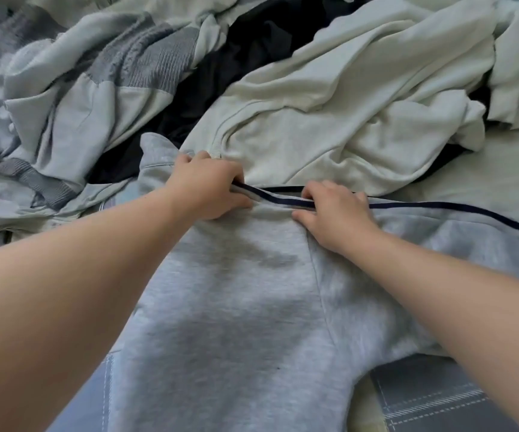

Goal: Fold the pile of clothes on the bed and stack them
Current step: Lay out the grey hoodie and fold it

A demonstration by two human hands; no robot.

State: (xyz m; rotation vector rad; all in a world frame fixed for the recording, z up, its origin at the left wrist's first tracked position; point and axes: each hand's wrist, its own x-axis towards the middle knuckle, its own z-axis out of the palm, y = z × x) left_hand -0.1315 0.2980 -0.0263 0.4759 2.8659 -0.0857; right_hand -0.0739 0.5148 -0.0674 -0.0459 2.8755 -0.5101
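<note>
Grey garment (236, 307) lies spread near centre of the bed, its body running from the grip toward us. We have both hands on its far edge. Left hand (211, 188) curls round that edge, pinching it where the dark stripe (439, 207) starts. Right hand (336, 210) sits just right of it, fingers hooked over the same stripe. The stripe's long axis runs left-right. Left hand is slightly farther. Next fold probably brings the far edge nearward. Beyond are a cream sweatshirt (361, 88) far right, a black garment (252, 51) far centre and a grey-and-white knit (96, 73) far left. Checked cover (439, 400) near right. No readable labels.
</note>
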